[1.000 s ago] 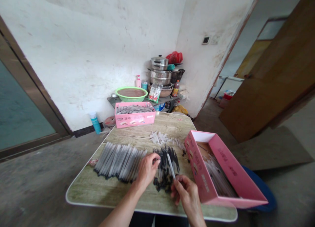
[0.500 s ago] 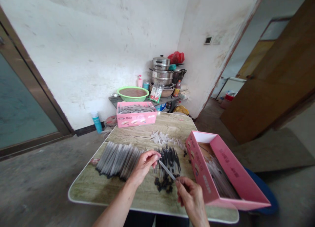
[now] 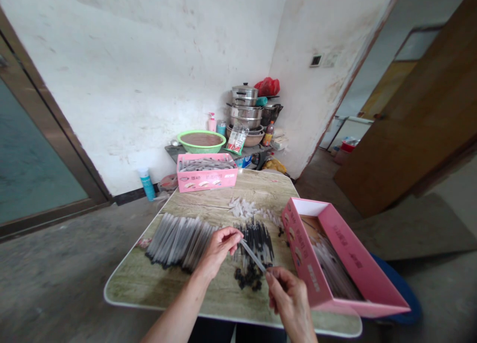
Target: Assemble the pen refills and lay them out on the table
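My right hand grips the near end of a translucent pen barrel, which slants up to the left. At its far end my left hand pinches a small pale pen tip, mostly hidden by the fingers, against the barrel. Left of my hands, a row of translucent barrels with dark ends lies on the table. Black-and-clear pen refills are spread just behind the held barrel. Small black plugs are heaped below it, and white pen tips lie scattered farther back.
An open pink box holding barrels stands at the table's right edge. Another pink box, full of pens or barrels, is at the far left. Behind it are a green basin and stacked pots. Walls stand close behind.
The small gap between my left fingertips and the barrel's far end has closed; they now meet. My right hand keeps its grip in nearly the same place.
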`<action>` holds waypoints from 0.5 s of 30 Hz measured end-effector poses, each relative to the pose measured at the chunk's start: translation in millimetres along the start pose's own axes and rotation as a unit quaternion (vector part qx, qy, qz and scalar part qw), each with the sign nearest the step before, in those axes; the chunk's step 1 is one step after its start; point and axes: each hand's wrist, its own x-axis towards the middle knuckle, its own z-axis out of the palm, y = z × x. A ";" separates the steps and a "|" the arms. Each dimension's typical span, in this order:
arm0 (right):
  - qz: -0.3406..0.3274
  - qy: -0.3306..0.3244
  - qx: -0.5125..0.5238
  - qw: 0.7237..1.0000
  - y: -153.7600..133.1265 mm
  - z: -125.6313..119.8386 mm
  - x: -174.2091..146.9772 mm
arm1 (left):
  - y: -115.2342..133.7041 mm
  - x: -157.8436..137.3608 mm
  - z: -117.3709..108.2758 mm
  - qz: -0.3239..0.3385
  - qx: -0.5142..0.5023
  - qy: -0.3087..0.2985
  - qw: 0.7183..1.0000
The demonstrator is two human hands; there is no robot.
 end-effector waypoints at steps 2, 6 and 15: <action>-0.007 -0.002 -0.013 1.000 -1.5 1.0 -0.8 | -1.1 0.3 2.0 -0.013 -0.033 0.004 0.999; -0.063 -0.001 -0.093 0.994 -8.3 4.5 -4.6 | -5.5 2.1 8.2 -0.044 -0.128 0.029 0.990; -0.194 0.108 -0.185 0.957 0.8 29.6 -12.1 | -9.2 -1.2 25.4 -0.026 -0.134 0.107 0.985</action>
